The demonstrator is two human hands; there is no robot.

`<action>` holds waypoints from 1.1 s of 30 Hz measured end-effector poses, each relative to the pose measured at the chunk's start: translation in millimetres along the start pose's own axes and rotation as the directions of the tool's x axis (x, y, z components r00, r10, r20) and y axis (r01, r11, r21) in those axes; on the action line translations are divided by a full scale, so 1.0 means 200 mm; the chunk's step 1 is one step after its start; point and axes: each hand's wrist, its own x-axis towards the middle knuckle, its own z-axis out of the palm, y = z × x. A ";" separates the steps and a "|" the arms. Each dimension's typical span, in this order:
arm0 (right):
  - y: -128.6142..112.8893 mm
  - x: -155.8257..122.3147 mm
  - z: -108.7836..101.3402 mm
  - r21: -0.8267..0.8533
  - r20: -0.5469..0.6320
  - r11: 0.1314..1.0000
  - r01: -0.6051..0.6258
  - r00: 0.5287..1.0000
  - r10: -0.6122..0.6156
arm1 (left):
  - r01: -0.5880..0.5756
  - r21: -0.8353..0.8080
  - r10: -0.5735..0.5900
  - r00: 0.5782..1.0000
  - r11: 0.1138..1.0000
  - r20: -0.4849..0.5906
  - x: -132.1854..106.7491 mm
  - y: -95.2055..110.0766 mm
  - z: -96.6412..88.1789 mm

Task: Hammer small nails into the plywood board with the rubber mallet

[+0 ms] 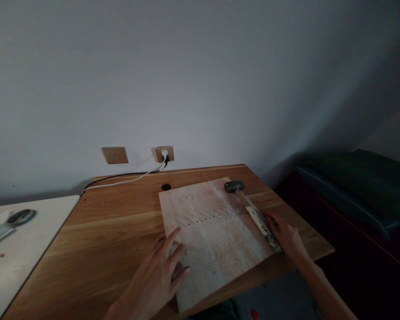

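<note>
A pale, worn wooden board (216,253) lies at a slant on the wooden desk. Across its middle runs a row of several small nails (206,219), with fainter dots farther up. My left hand (162,271) rests at the board's left edge, fingers spread, some tips over its surface. A hammer (258,222) with a dark head and a paint-worn handle lies along the board's right side, head toward the wall. Just right of its handle is my right hand (286,235), fingers loosely bent near the board's right edge; whether they touch the board is unclear.
The wooden desk (120,231) stands by the wall, with a cable hole (166,187). Cords run left from a wall socket (164,154). A white surface (13,271) at left bears a dark round-ended item (22,217). Dark green cushioning (356,182) lies right.
</note>
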 end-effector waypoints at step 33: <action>0.27 0.04 -0.26 -0.143 -0.065 0.961 -0.235 0.972 0.228 | -0.228 -0.023 0.229 0.972 0.973 0.045 0.55 0.11 0.21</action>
